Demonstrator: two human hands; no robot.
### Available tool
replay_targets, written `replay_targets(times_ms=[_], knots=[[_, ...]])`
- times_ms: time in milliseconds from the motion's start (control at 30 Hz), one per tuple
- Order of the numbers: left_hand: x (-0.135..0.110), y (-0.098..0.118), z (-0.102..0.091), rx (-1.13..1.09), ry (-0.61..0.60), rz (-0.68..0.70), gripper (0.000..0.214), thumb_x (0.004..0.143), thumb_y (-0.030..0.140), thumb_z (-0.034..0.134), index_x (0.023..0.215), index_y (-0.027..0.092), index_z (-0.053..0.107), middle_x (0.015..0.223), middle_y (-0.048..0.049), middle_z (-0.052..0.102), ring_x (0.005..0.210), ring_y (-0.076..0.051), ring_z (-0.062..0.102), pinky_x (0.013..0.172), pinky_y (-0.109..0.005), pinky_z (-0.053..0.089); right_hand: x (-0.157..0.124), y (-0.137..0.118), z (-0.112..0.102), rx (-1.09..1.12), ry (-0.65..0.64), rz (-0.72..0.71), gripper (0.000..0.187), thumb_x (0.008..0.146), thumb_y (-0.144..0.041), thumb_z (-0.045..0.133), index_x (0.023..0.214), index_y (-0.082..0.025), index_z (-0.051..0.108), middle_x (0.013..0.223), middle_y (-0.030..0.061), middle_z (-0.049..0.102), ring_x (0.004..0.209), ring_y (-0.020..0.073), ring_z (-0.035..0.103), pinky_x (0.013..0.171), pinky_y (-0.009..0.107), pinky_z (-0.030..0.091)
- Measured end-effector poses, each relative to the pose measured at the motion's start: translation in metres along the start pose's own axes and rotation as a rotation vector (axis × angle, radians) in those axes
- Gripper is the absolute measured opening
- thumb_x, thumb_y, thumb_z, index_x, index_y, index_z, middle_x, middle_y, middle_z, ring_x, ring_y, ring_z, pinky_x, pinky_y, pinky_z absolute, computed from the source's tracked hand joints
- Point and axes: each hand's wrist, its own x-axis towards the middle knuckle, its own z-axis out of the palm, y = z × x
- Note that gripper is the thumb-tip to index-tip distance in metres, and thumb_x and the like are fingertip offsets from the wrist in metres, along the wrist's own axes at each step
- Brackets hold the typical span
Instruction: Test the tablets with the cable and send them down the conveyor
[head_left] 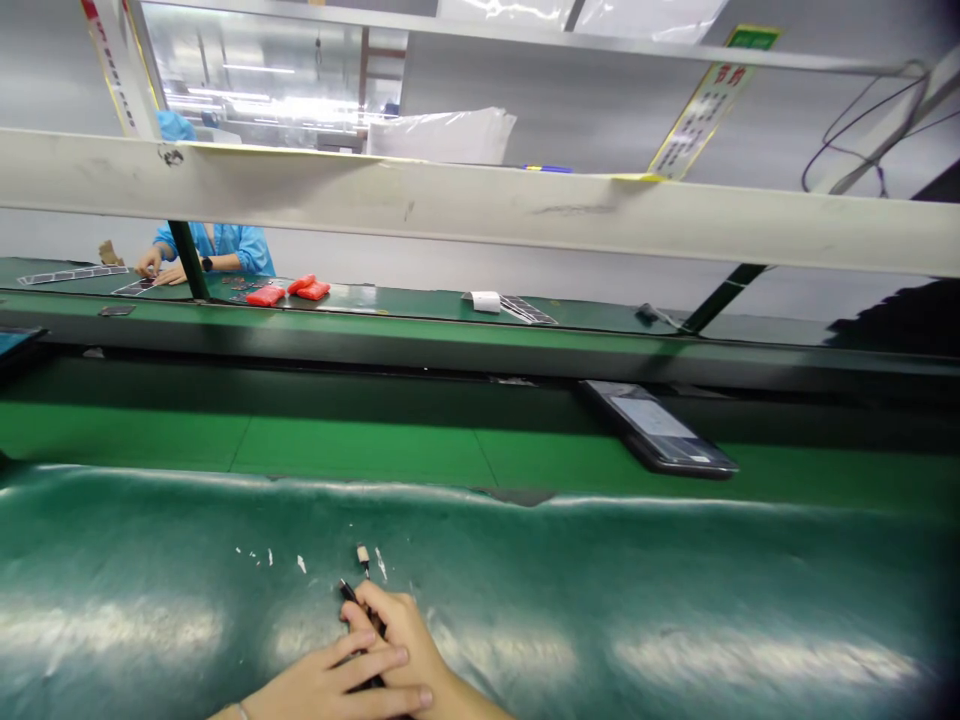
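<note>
At the lower middle of the head view, my right hand (411, 640) is closed around a black cable (348, 592) with a small plug tip pointing up and left. Just beyond the fingertips, a second small plug with a cream end (363, 556) sticks out; whether it belongs to the same cable is hidden. My left hand (330, 682) reaches across from the left, its fingers stretched and apart, touching my right hand and lying over the black cable. Its palm side is out of sight. Both hands rest low over the dark green mat (600, 590).
White scraps (301, 564) dot the mat. Past its raised edge runs a green belt (360, 445) carrying a dark phone-like device (664, 430). A white beam (480, 210) crosses above. Behind it, a co-worker in blue (251, 248) handles flat pieces near red packets (309, 287).
</note>
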Motion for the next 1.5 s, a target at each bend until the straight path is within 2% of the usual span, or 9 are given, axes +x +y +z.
replay_targets(times_ms=[133,300,467,700,867,1067,1200,1400,1500], knots=[[0.003,-0.001,-0.001,0.013,0.007,-0.015,0.036,0.099,0.048,0.057,0.134,0.038,0.060,0.161,0.0141,0.031,0.141,-0.013,0.039,0.109,-0.023,0.042,0.000,-0.002,0.000,0.007,0.001,0.020,0.043,0.095,-0.053,0.047,0.064,-0.023,0.035,0.055,-0.0066,0.037,0.053,0.0116,0.034,0.049,0.027,0.024],[0.011,-0.004,-0.007,0.007,0.086,-0.036,0.030,0.097,0.048,0.060,0.125,0.039,0.066,0.160,0.0165,0.031,0.142,-0.012,0.037,0.110,-0.022,0.040,0.001,-0.002,-0.001,0.002,0.002,0.031,0.043,0.094,-0.054,0.048,0.064,-0.023,0.038,0.055,-0.0066,0.037,0.053,0.0117,0.034,0.049,0.027,0.024],[0.013,-0.006,-0.010,-0.011,0.093,-0.040,0.028,0.097,0.046,0.060,0.123,0.038,0.067,0.159,0.0162,0.032,0.143,-0.012,0.037,0.115,-0.024,0.035,0.001,0.001,-0.001,0.003,-0.002,0.033,0.043,0.094,-0.053,0.047,0.065,-0.023,0.039,0.055,-0.0069,0.036,0.053,0.0115,0.033,0.049,0.027,0.024],[0.006,-0.002,-0.003,-0.030,0.014,-0.018,0.033,0.100,0.044,0.056,0.131,0.037,0.062,0.147,0.0076,0.054,0.141,-0.012,0.040,0.118,-0.027,0.033,0.001,0.000,-0.001,0.009,0.003,0.026,0.045,0.094,-0.054,0.047,0.064,-0.024,0.034,0.055,-0.0065,0.036,0.054,0.0119,0.033,0.050,0.027,0.024],[0.008,-0.004,-0.004,-0.042,0.060,-0.002,0.026,0.098,0.044,0.060,0.123,0.044,0.067,0.156,0.0155,0.040,0.140,-0.014,0.042,0.116,-0.027,0.037,0.000,0.000,-0.002,0.004,0.007,0.032,0.046,0.094,-0.056,0.046,0.064,-0.023,0.035,0.054,-0.0064,0.035,0.053,0.0120,0.033,0.050,0.028,0.023],[0.012,-0.006,-0.017,-0.043,-0.124,0.057,0.029,0.103,0.038,0.049,0.126,0.045,0.065,0.156,0.0171,0.039,0.144,-0.016,0.039,0.116,-0.028,0.039,0.000,0.002,-0.010,0.017,-0.057,0.023,0.045,0.097,-0.058,0.041,0.070,-0.023,0.041,0.059,-0.0059,0.040,0.055,0.0127,0.037,0.052,0.027,0.028],[0.019,-0.010,-0.026,-0.003,-0.251,0.080,0.036,0.104,0.033,0.041,0.129,0.044,0.064,0.154,0.0192,0.039,0.147,-0.015,0.034,0.118,-0.026,0.037,0.003,0.009,-0.017,0.006,-0.085,0.055,0.046,0.095,-0.062,0.045,0.072,-0.023,0.048,0.059,-0.0058,0.040,0.055,0.0136,0.038,0.052,0.027,0.031],[0.025,-0.016,-0.028,0.106,-0.348,0.095,0.046,0.104,0.028,0.031,0.143,0.038,0.053,0.151,0.0150,0.047,0.147,-0.010,0.032,0.120,-0.022,0.032,0.008,0.014,-0.023,0.017,-0.086,0.039,0.049,0.091,-0.067,0.049,0.073,-0.022,0.057,0.062,-0.0013,0.052,0.057,0.0160,0.045,0.053,0.026,0.040],[0.025,-0.016,-0.029,0.116,-0.375,0.110,0.045,0.103,0.027,0.033,0.139,0.039,0.058,0.151,0.0192,0.044,0.149,-0.012,0.028,0.122,-0.024,0.029,0.008,0.010,-0.023,0.014,-0.053,0.022,0.052,0.089,-0.070,0.050,0.072,-0.022,0.060,0.061,-0.0002,0.055,0.055,0.0162,0.047,0.052,0.025,0.043]])
